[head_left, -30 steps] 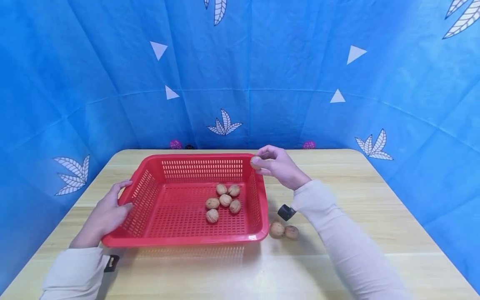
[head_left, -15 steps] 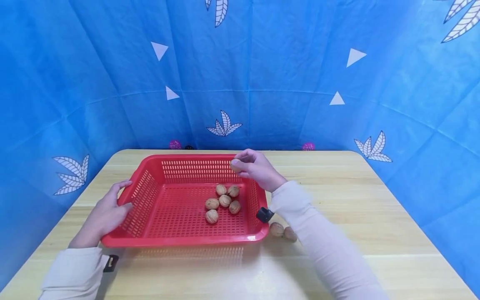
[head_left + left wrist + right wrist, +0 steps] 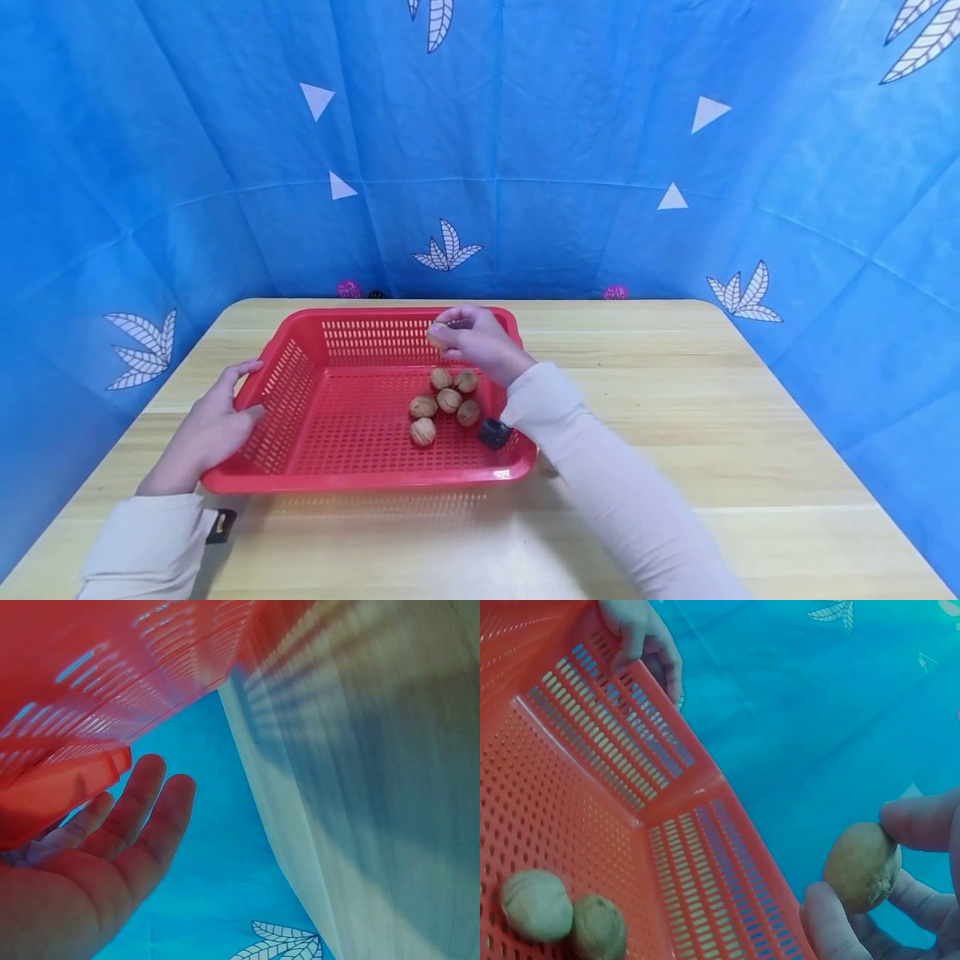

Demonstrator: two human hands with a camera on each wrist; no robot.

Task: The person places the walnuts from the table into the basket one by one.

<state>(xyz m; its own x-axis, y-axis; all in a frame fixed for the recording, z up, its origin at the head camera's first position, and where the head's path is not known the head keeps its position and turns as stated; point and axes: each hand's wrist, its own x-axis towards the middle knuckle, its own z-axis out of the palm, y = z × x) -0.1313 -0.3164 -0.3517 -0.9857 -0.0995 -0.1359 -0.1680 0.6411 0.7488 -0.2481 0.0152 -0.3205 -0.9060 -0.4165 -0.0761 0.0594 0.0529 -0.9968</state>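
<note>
A red plastic basket (image 3: pixel 360 482) with slotted walls stands on the table. My left hand (image 3: pixel 210 429) grips its left rim, thumb over the inside; the left wrist view shows the other fingers (image 3: pixel 169 814) along the outside, under the rim. Over the back right part of the basket, my right hand (image 3: pixel 483 343) pinches a walnut (image 3: pixel 862 868) between thumb and fingertips, above rim height. Several walnuts (image 3: pixel 449 401) lie loosely grouped on the basket floor, right of its middle. Two of them, a pale walnut (image 3: pixel 537 905) and a darker walnut (image 3: pixel 598 928), show in the right wrist view.
The light wooden table (image 3: pixel 675 400) extends around the basket. A sliver of a walnut (image 3: pixel 547 467) shows beside the basket's front right corner, mostly hidden by my right sleeve (image 3: pixel 607 475). A blue patterned cloth (image 3: pixel 570 125) hangs behind the table.
My right hand has moved left with the walnut, from the basket's right rim to over its inside. The right sleeve now covers the walnuts on the table. My left hand has stayed put.
</note>
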